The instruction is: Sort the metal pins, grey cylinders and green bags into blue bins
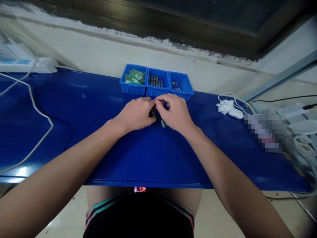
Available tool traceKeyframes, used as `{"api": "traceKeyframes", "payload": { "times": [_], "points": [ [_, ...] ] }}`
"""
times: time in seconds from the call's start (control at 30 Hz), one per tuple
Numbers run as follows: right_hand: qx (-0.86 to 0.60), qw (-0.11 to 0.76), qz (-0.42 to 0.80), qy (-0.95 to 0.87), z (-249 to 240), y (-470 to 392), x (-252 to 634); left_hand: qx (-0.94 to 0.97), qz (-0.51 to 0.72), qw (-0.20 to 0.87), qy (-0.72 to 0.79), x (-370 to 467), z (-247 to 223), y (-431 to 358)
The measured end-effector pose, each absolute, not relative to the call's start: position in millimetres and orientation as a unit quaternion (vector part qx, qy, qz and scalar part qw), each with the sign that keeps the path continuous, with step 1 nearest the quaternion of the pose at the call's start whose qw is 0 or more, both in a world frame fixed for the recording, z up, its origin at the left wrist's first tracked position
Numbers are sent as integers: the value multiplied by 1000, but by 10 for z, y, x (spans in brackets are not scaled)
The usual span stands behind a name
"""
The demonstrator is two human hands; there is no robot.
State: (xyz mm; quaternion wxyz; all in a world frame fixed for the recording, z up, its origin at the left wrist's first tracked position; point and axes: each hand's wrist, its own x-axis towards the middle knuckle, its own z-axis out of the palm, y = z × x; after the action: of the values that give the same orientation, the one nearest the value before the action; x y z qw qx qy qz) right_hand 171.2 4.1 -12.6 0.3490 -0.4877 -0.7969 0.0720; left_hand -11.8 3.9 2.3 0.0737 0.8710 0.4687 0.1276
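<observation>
My left hand (138,114) and my right hand (175,112) meet over the middle of the blue table, just in front of the bins. The left fingers are curled round a dark grey metal part (153,113), mostly hidden by the hand. My right thumb and fingers are pinched together at the left fingertips; what lies between them is too small to make out. Beneath the right palm, a short grey metal cylinder (163,123) shows on the table, its far end covered by the hand.
Three blue bins stand along the wall: one with green packets (135,76), one with grey metal cylinders (155,81), one with small metal pins (176,86). A white cable (33,99) runs at left. At right lie crumpled tissue (225,106), a white case (235,113) and cables.
</observation>
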Motion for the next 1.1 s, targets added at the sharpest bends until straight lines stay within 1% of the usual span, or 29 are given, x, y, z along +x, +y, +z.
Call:
{"api": "traceKeyframes", "payload": {
  "times": [0.13, 0.23, 0.33, 0.4, 0.5, 0.6, 0.67, 0.77, 1.1],
  "points": [
    [-489, 336, 53, -804, -140, 33, 1681, 846, 184, 127, 484, -143, -32, 96],
    [-485, 349, 32, -801, -134, 40, 1684, 787, 300, 191, 505, -150, -50, 157],
    [-478, 393, 21, -785, -128, 52, 1704, 672, 420, 330, 513, -145, -23, 215],
    [-461, 418, 13, -783, -130, 57, 1709, 589, 461, 434, 502, -139, 16, 234],
    [-423, 435, 13, -795, -147, 62, 1695, 501, 478, 554, 463, -125, 70, 224],
    [-410, 439, 27, -799, -172, 69, 1680, 450, 470, 632, 420, -105, 85, 196],
    [-410, 446, 32, -795, -178, 75, 1681, 445, 466, 649, 404, -93, 77, 182],
    [-407, 453, 28, -793, -161, 73, 1697, 467, 461, 638, 402, -89, 66, 171],
    [-456, 422, 33, -782, -50, -16, 1688, 530, 422, 598, 427, -103, 74, 154]
  ]
}}
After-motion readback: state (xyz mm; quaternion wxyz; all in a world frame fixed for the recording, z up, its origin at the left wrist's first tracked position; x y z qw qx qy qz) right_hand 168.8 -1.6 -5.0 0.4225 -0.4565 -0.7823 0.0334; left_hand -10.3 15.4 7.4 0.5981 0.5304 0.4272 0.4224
